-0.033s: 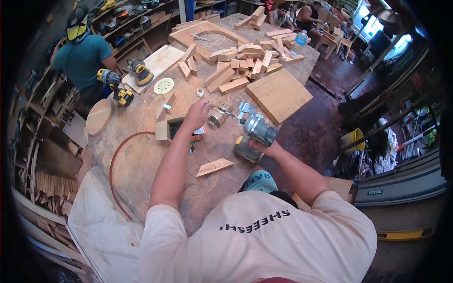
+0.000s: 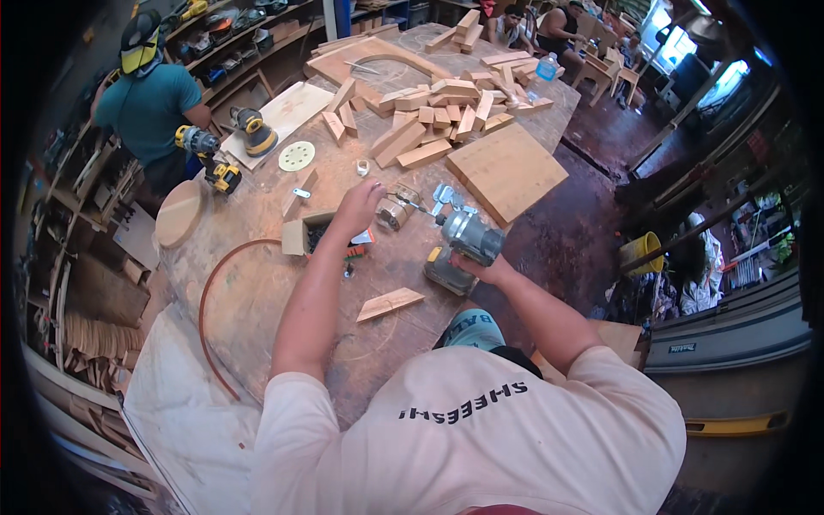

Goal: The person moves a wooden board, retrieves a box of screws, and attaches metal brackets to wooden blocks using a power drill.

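Note:
My right hand (image 2: 487, 269) is wrapped round the grip of a grey cordless drill (image 2: 472, 236) with a yellow-marked battery. Its bit points left, toward my left hand (image 2: 359, 206). The fingers of that hand are pinched together near the bit's tip; what they hold is too small to make out. Between the hands a clear round container or tape roll (image 2: 395, 213) rests on the workbench (image 2: 266, 296). A silver metal piece (image 2: 448, 197) shows just beyond the drill. Partly hidden by my left forearm is an open cardboard box (image 2: 295, 238) of small dark pieces.
Cut wood blocks (image 2: 442, 116) are heaped at the back, beside a thick wooden board (image 2: 508, 174). An angled offcut (image 2: 390, 304) lies near me. Farther left are a sander (image 2: 254, 133), a second drill (image 2: 206, 154) and a round wooden disc (image 2: 181, 213). A co-worker (image 2: 154, 107) stands beyond.

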The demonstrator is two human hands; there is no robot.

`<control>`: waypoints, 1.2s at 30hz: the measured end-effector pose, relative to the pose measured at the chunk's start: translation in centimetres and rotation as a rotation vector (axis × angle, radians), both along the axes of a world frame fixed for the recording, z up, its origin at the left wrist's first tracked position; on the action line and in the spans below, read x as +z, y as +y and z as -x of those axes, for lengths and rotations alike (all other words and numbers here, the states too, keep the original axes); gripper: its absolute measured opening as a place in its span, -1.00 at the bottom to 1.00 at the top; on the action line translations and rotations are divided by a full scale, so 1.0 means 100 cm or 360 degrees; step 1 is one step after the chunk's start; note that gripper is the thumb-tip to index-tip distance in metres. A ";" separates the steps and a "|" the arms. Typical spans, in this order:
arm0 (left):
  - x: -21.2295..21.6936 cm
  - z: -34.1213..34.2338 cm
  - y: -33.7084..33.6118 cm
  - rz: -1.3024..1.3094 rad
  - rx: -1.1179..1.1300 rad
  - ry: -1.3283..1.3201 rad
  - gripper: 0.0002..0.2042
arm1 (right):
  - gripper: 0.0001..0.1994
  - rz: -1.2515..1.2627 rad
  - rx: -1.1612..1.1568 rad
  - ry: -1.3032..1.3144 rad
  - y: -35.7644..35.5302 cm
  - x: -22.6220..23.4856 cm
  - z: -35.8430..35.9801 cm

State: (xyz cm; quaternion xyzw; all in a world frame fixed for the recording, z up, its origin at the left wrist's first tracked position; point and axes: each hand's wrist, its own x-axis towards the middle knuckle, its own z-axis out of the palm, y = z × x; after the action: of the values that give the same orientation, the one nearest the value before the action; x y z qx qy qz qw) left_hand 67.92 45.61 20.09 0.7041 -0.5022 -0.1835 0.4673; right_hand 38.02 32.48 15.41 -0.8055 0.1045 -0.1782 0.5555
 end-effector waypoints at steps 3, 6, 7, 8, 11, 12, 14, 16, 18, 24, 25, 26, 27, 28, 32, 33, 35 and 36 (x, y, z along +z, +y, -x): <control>0.008 0.000 -0.003 0.0053 -0.0113 -0.0084 -0.74 | -0.74 0.0057 -0.0019 -0.0005 -0.002 0.000 0.000; 0.012 0.000 -0.002 -0.0012 -0.0101 -0.0009 -0.75 | -0.73 0.0173 -0.0035 0.0026 -0.003 -0.001 0.000; 0.009 -0.002 -0.001 0.0027 -0.0106 -0.0028 -0.75 | -0.73 0.0131 -0.0033 0.0018 -0.002 -0.001 -0.001; 0.007 -0.004 0.000 0.0066 -0.0111 -0.0047 -0.76 | -0.72 0.0090 -0.0031 0.0009 -0.002 -0.001 -0.002; 0.006 -0.004 0.001 0.0071 -0.0129 -0.0024 -0.75 | -0.71 0.0120 -0.0007 0.0024 -0.002 0.000 -0.002; 0.007 -0.004 0.000 0.0072 -0.0132 -0.0024 -0.75 | -0.71 0.0122 -0.0009 0.0024 -0.002 0.000 -0.002; 0.011 -0.004 -0.001 0.0027 -0.0148 -0.0053 -0.75 | -0.70 0.0045 -0.0005 0.0056 -0.004 0.000 -0.001; 0.016 -0.004 -0.003 0.0026 -0.0151 -0.0125 -0.76 | -0.70 0.0049 -0.0039 0.0088 -0.005 0.001 0.001; 0.021 -0.005 -0.006 0.0039 -0.0173 -0.0201 -0.77 | -0.70 0.0064 -0.0093 0.0116 -0.006 -0.001 0.003; 0.020 -0.015 -0.002 0.0031 -0.0259 -0.0320 -0.79 | -0.68 0.0405 -0.0122 0.0036 -0.007 -0.017 -0.003; 0.022 -0.012 -0.002 0.0060 -0.0290 -0.0334 -0.79 | -0.68 0.0397 -0.0082 0.0049 -0.010 -0.024 -0.003; 0.023 -0.009 0.000 0.0072 -0.0295 -0.0282 -0.79 | -0.68 0.0382 -0.0035 0.0063 -0.010 -0.024 -0.002; 0.023 -0.006 -0.001 0.0079 -0.0299 -0.0229 -0.80 | -0.68 0.0399 -0.0060 0.0056 -0.011 -0.024 0.000; 0.022 -0.003 0.000 0.0088 -0.0311 -0.0238 -0.80 | -0.68 0.0357 -0.0073 0.0000 -0.007 -0.021 0.000; 0.008 -0.001 0.000 0.0036 -0.0230 -0.0042 -0.79 | -0.70 0.0298 -0.0109 -0.0047 0.000 -0.001 0.000; 0.002 -0.002 0.001 0.0067 -0.0206 0.0095 -0.79 | -0.70 0.0294 -0.0101 -0.0049 0.002 -0.001 -0.001; 0.001 0.000 -0.003 0.0101 -0.0191 0.0233 -0.79 | -0.71 0.0313 -0.0096 -0.0070 -0.001 -0.005 0.001; 0.000 0.000 -0.005 0.0141 -0.0176 0.0329 -0.78 | -0.71 0.0309 -0.0094 -0.0067 -0.002 -0.007 0.000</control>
State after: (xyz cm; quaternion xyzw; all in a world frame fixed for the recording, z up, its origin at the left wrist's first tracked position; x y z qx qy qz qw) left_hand 67.91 45.10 20.12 0.6313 -0.4970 -0.2580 0.5365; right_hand 38.03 32.24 14.72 -0.8483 0.0988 -0.2205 0.4712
